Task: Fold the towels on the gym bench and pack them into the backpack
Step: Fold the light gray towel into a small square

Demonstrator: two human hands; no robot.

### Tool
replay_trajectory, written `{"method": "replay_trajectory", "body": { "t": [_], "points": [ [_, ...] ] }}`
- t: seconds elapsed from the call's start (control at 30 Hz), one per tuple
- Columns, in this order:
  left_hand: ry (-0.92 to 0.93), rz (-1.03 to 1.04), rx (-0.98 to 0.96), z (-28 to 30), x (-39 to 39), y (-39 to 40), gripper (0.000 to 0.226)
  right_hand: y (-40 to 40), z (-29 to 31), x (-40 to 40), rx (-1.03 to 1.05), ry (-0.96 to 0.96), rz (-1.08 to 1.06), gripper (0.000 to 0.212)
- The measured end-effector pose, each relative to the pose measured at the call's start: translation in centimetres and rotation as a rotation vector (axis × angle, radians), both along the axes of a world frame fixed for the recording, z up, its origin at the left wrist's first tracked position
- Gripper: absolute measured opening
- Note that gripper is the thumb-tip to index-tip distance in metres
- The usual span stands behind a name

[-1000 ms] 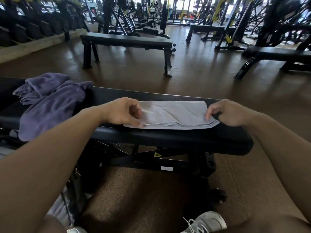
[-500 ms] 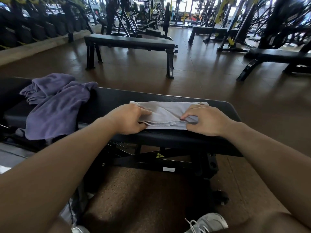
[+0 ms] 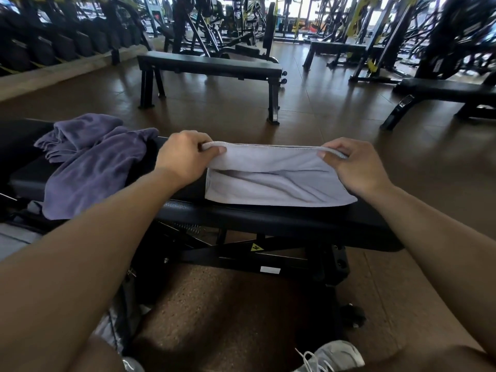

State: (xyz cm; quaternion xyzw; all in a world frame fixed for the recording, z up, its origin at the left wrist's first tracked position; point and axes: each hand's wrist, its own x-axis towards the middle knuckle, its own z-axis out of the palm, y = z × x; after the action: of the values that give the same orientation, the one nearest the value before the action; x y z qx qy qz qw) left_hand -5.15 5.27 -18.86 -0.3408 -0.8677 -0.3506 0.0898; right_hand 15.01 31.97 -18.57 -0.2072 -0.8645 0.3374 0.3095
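Note:
A light grey towel [image 3: 273,181], folded into a strip, lies across the black gym bench [image 3: 268,218] in front of me. My left hand [image 3: 182,157] pinches its far left corner and my right hand [image 3: 354,165] pinches its far right corner. Both hold that far edge lifted off the pad, while the near edge stays on the bench. A crumpled purple towel [image 3: 91,162] lies on the bench to the left, hanging over the near side. A grey piece of what may be the backpack [image 3: 16,237] shows at the left edge, mostly hidden.
Another flat black bench [image 3: 209,65] stands on the brown floor straight ahead. A further bench [image 3: 445,95] is at the right, with racks and machines behind. My grey shoe [image 3: 332,355] is on the floor below the bench frame.
Both hands moved from the near middle of the grey towel out to its far corners and raised that edge. The towel now lies a little further right on the pad.

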Motion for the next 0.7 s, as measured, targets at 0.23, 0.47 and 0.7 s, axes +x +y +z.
{"method": "replay_trajectory", "body": {
  "t": [0.23,0.47,0.7],
  "points": [
    [-1.034,-0.459,-0.364,3.6,0.4,-3.2,0.034,2.0,3.3,2.7,-0.575,-0.703,0.510,0.035],
    [-1.178,-0.490,0.217,4.2,0.7,-3.3,0.038,3.3,3.5,3.4,-0.780,-0.544,0.606,0.060],
    [-0.639,-0.095,0.350,4.8,1.2,-0.1,0.023,3.2,3.0,1.7,-0.643,-0.215,0.211,0.047]
  ]
}}
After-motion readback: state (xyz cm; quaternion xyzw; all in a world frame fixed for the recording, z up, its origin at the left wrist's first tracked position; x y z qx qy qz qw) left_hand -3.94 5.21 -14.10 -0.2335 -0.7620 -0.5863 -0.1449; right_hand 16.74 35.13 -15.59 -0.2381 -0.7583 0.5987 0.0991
